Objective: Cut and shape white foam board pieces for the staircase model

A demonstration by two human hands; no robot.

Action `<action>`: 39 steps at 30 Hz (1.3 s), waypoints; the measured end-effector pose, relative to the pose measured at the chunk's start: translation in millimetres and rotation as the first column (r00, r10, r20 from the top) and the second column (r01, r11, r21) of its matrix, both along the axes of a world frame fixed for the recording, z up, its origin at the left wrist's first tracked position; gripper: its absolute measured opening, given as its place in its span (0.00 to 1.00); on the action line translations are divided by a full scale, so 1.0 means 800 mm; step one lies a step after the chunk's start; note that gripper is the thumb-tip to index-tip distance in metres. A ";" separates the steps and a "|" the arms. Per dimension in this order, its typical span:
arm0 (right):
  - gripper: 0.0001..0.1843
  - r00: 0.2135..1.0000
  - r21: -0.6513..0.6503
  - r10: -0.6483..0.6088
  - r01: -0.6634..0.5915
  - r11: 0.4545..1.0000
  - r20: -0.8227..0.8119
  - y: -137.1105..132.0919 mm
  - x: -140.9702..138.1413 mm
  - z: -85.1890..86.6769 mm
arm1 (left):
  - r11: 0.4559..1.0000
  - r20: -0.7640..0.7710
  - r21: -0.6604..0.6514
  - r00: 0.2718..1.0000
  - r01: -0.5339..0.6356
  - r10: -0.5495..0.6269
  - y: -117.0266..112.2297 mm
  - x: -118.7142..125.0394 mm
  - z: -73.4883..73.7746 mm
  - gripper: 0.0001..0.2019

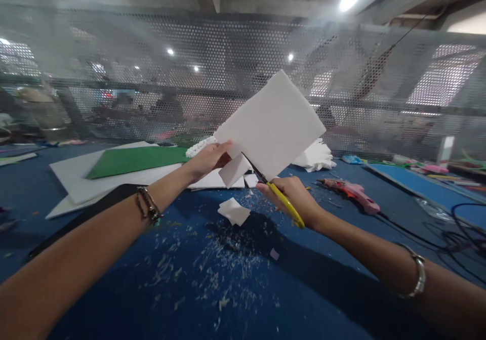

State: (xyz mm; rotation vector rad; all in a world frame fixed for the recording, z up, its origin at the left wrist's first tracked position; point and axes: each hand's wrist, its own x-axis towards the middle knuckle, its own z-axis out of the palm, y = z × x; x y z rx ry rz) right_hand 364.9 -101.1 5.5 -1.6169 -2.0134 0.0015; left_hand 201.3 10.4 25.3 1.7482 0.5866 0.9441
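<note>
A white sheet (277, 122), tilted and raised above the table, is pinched at its left edge by my left hand (212, 160). My right hand (294, 196) grips yellow-handled scissors (283, 201), whose blades meet the sheet's lower edge. Left of the blades, a small flap (234, 170) of the sheet hangs down beside the cut. Below, a few small white cut pieces (233, 212) lie on the blue table (182, 294). Whether the flap is still joined to the sheet is hard to see.
White sheets (72, 173) and a green sheet (140, 159) lie at left. Crumpled white material (315, 157) sits behind the sheet. A pink glue gun (353, 194) with a black cord lies at right, near a blue board (429, 188). A perforated metal screen (243, 41) stands behind.
</note>
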 end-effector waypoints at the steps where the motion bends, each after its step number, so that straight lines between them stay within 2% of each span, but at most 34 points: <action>1: 0.25 1.000 0.001 0.002 -0.002 1.000 -0.010 0.000 0.000 0.000 | 0.998 0.018 0.020 0.998 -0.061 0.061 0.000 0.002 0.000 0.15; 4: 0.25 0.999 0.007 0.006 -0.006 1.000 -0.037 0.000 0.000 -0.003 | 0.966 0.080 0.079 0.967 -0.248 0.242 0.001 0.006 -0.001 0.17; 8: 0.25 0.994 -0.010 0.030 -0.031 0.999 -0.102 0.002 -0.002 -0.012 | 0.863 0.220 0.102 0.857 -0.495 0.466 0.015 0.002 -0.002 0.17; 12: 0.22 0.918 -0.159 0.010 -0.080 0.984 -0.397 0.004 -0.004 -0.014 | 0.775 0.242 0.155 0.784 -0.612 0.571 0.022 -0.007 0.000 0.17; 14: 0.19 0.875 -0.152 0.026 -0.113 0.982 -0.483 0.004 -0.006 -0.009 | 0.754 0.232 0.190 0.775 -0.629 0.588 0.013 -0.004 -0.003 0.18; 16: 0.19 0.807 -0.058 0.091 -0.153 0.987 -0.583 0.001 -0.011 -0.004 | 0.761 0.214 0.205 0.787 -0.616 0.579 -0.003 0.005 -0.009 0.18; 19: 0.19 0.649 0.082 0.137 -0.115 0.990 -0.748 -0.001 -0.019 -0.002 | 0.827 0.158 0.191 0.849 -0.528 0.505 -0.033 0.025 -0.023 0.18; 22: 0.20 0.562 0.092 0.100 -0.043 0.995 -0.821 -0.001 -0.022 -0.007 | 0.916 0.081 0.123 0.924 -0.381 0.373 -0.058 0.041 -0.034 0.14; 24: 0.20 0.534 0.108 0.115 -0.044 0.993 -0.837 0.000 -0.020 -0.009 | 0.952 0.045 0.064 0.954 -0.300 0.298 -0.065 0.046 -0.035 0.12; 27: 0.18 0.531 0.141 0.150 -0.059 0.988 -0.834 0.001 -0.017 -0.009 | 0.960 0.033 0.000 0.959 -0.281 0.281 -0.056 0.041 -0.026 0.11; 31: 0.18 0.595 0.056 0.130 -0.141 0.988 -0.793 -0.003 -0.020 -0.004 | 0.918 0.010 -0.040 0.919 -0.395 0.395 -0.016 0.020 -0.016 0.13; 34: 0.19 0.650 -0.047 0.106 -0.214 0.976 -0.753 -0.003 -0.020 -0.004 | 0.912 -0.130 -0.046 0.908 -0.407 0.399 0.016 0.005 -0.023 0.12; 37: 0.19 0.682 -0.111 0.075 -0.225 0.968 -0.727 0.003 -0.014 -0.008 | 0.937 -0.337 -0.018 0.885 -0.348 0.322 0.036 -0.005 -0.035 0.09; 39: 0.18 0.688 -0.136 0.060 -0.227 0.964 -0.723 0.008 -0.008 -0.014 | 0.958 -0.480 0.026 0.837 -0.286 0.263 0.042 -0.011 -0.037 0.09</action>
